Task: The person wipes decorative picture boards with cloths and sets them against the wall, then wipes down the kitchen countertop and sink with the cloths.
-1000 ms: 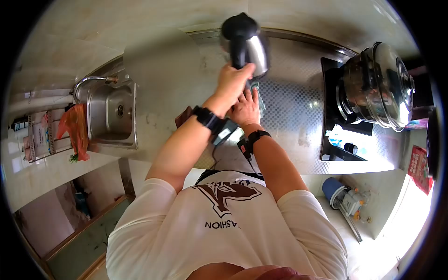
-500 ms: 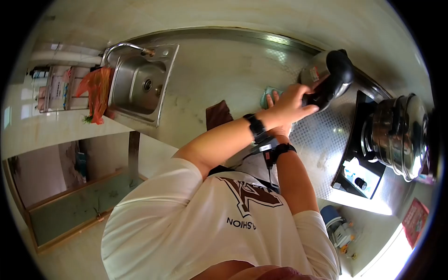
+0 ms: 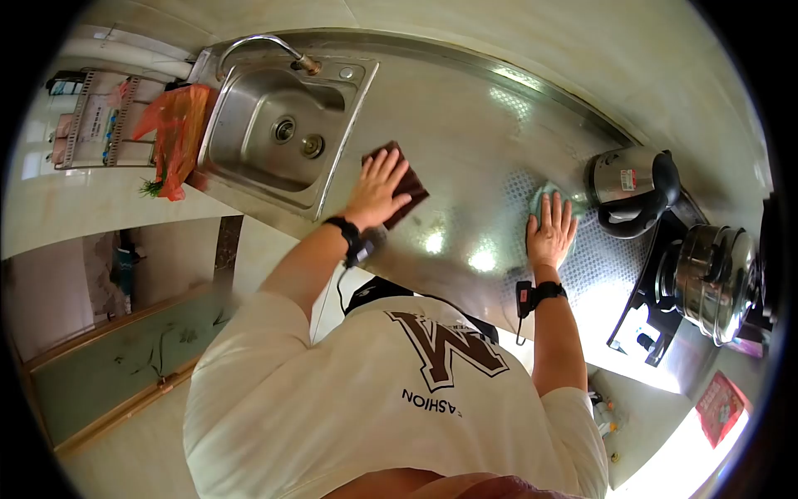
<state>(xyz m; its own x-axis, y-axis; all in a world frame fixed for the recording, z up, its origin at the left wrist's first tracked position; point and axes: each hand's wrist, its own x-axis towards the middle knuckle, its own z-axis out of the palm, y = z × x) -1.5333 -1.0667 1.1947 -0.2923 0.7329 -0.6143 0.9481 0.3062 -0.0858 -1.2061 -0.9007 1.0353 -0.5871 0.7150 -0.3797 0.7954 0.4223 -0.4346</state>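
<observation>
My left hand (image 3: 378, 191) lies with spread fingers on a dark brown cloth (image 3: 407, 200), to the right of the sink. The cloth sticks out past the fingers and is flat on the metal counter (image 3: 449, 133). Further right, my right hand (image 3: 550, 233) presses flat, fingers apart, on a pale green cloth (image 3: 540, 200). Part of that cloth is hidden under the palm. Just beyond it stands an electric kettle (image 3: 619, 176) with a black handle, touched by neither hand.
A steel sink (image 3: 220, 125) with a curved faucet (image 3: 266, 38) is at the left. An orange plastic bag (image 3: 181, 133) hangs beside it. At the right, a stacked steel pot (image 3: 702, 279) sits on a black stove (image 3: 644, 320). A wall runs along the counter's back edge.
My left hand has let go of the kettle's handle and moved left onto the brown cloth. My right hand stays at the green cloth. The view has shifted.
</observation>
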